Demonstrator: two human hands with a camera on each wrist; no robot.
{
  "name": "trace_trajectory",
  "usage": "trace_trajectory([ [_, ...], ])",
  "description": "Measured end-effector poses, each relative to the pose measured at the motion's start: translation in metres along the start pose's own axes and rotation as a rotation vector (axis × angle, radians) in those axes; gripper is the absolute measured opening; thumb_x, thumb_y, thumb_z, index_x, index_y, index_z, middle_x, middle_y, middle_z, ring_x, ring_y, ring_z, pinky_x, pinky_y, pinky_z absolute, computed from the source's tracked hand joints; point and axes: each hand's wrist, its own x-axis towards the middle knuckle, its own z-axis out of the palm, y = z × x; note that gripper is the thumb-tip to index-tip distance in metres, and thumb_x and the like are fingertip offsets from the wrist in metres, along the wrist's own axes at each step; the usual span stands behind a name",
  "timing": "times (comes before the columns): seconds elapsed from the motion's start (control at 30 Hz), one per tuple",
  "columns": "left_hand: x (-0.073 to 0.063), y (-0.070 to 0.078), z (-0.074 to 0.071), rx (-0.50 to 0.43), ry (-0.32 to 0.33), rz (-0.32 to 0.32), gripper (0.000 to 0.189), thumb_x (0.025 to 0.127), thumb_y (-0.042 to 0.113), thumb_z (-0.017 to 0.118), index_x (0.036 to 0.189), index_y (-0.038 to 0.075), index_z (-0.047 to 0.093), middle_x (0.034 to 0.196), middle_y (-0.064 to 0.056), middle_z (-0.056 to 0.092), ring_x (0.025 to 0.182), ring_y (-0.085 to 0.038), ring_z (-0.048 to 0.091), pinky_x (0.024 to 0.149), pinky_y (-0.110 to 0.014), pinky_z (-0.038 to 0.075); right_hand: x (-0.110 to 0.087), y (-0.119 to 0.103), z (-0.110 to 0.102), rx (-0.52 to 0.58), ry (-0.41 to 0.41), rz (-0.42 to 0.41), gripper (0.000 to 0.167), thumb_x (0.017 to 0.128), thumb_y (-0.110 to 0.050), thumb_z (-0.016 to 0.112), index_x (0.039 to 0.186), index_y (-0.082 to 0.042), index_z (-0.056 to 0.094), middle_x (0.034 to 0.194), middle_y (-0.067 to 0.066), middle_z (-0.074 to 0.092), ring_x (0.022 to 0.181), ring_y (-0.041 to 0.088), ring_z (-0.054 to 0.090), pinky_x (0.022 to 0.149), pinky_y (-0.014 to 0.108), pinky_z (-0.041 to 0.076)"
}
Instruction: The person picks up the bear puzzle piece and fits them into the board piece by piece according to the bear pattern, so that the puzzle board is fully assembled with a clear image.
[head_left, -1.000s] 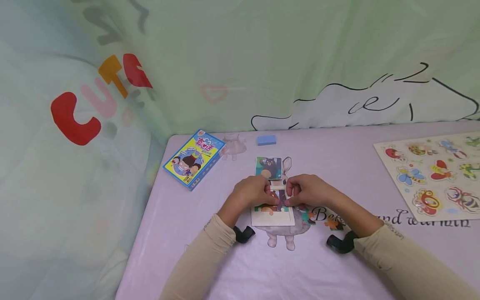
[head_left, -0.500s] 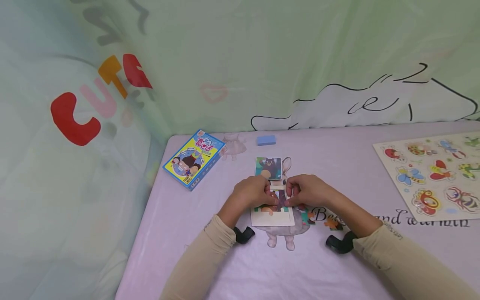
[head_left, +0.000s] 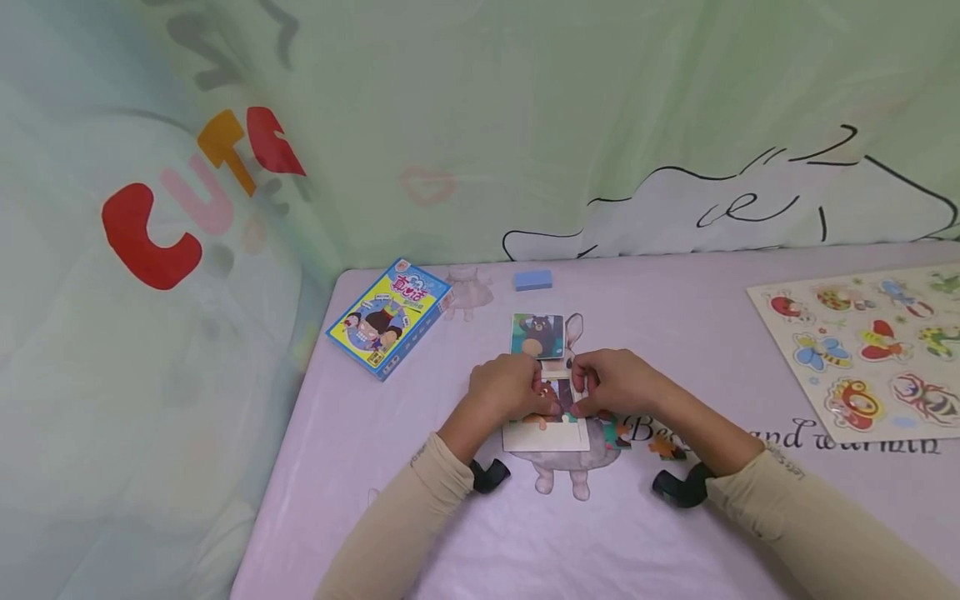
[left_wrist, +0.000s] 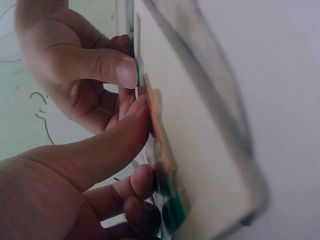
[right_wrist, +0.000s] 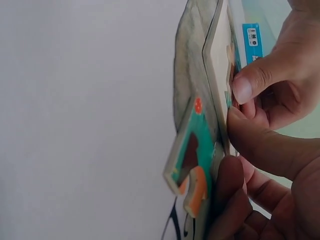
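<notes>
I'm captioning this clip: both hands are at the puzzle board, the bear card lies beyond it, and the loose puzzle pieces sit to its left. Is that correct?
Not quite: the loose puzzle pieces sit to the right of the puzzle board, not its left, as the head view shows.

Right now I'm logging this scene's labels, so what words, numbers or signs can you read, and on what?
"CUT", then a partly folded red letter: left curtain. Grey lettering nearby: unclear.
"真心话": yellow-and-blue box; smaller print unreadable.
"Be… nd war…": tablecloth, broken by the right forearm and insect board.
Back curtain: black strokes, no sure word.
Sleeve lettering: too small to read.
</notes>
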Motion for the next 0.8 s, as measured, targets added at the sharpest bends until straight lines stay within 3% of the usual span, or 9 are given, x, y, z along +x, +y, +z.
trace_trajectory([
  [0.17,-0.0011,-0.0006,0.0029,0.017,0.013,-0.007,0.040,0.079,0.053,0.085,0.077,0.020,0.061,0.069,0.005,0.060,0.067,-0.014,0.056,0.067,-0.036,0.039,-0.0006,-0.0005,-0.0002,-0.021,0.000,-0.008,0.030,0.077,-0.021,0.086,0.087,-0.012,0.060,0.064,0.000,0.053,0.056,0.016,0.052,0.055,0.031,0.036],
  [0.33,-0.0026,-0.0012,0.0047,-0.004,0.020,0.011,0.041,0.077,0.054,0.085,0.085,0.019,0.066,0.070,0.005,0.061,0.067,-0.014,0.056,0.066,-0.035,0.039,0.0002,0.0015,-0.0017,-0.026,-0.022,-0.023,0.032,0.078,-0.023,0.087,0.088,-0.012,0.059,0.065,0.000,0.053,0.056,0.016,0.052,0.055,0.030,0.037],
  [0.63,-0.0060,0.0018,0.0049,0.040,0.029,-0.021,0.041,0.078,0.056,0.084,0.083,0.019,0.065,0.068,0.004,0.059,0.065,-0.015,0.056,0.068,-0.038,0.038,0.0031,-0.0018,-0.0004,-0.047,-0.032,0.005,0.034,0.077,-0.023,0.088,0.088,-0.012,0.058,0.068,0.001,0.055,0.058,0.016,0.053,0.056,0.031,0.037],
  [0.8,-0.0062,-0.0046,0.0045,0.029,0.017,0.003,0.041,0.079,0.057,0.082,0.084,0.020,0.064,0.070,0.005,0.061,0.067,-0.014,0.057,0.067,-0.037,0.038,0.0028,-0.0032,-0.0010,-0.059,-0.035,0.005,0.033,0.077,-0.024,0.088,0.087,-0.012,0.058,0.067,0.001,0.055,0.057,0.016,0.053,0.056,0.031,0.037],
])
